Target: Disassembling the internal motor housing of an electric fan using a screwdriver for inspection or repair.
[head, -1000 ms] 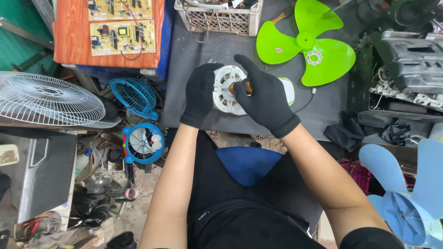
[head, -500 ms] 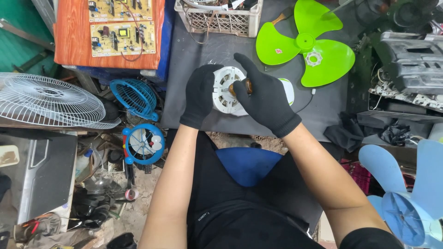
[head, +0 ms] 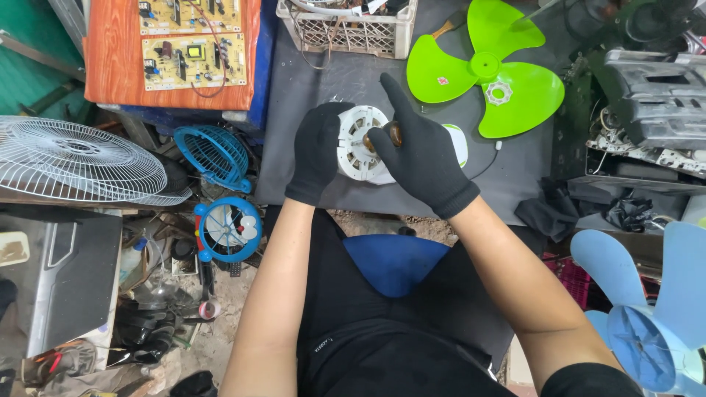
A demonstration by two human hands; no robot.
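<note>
Left hand (head: 318,151) gripping fan motor (head: 360,143) edge, right hand (head: 419,151) atop

Both hands, left hand (head: 318,151) and right hand (head: 421,158), close on the white fan motor (head: 362,143), which fills the gap between them. Left of the left hand a bare strip of dark worktop (head: 283,95) lies open. Straight ahead the mesh crate (head: 346,29) blocks reach. The green fan blade (head: 489,70) crowds the right hand's far side; a black cloth (head: 548,209) lies further right
</note>
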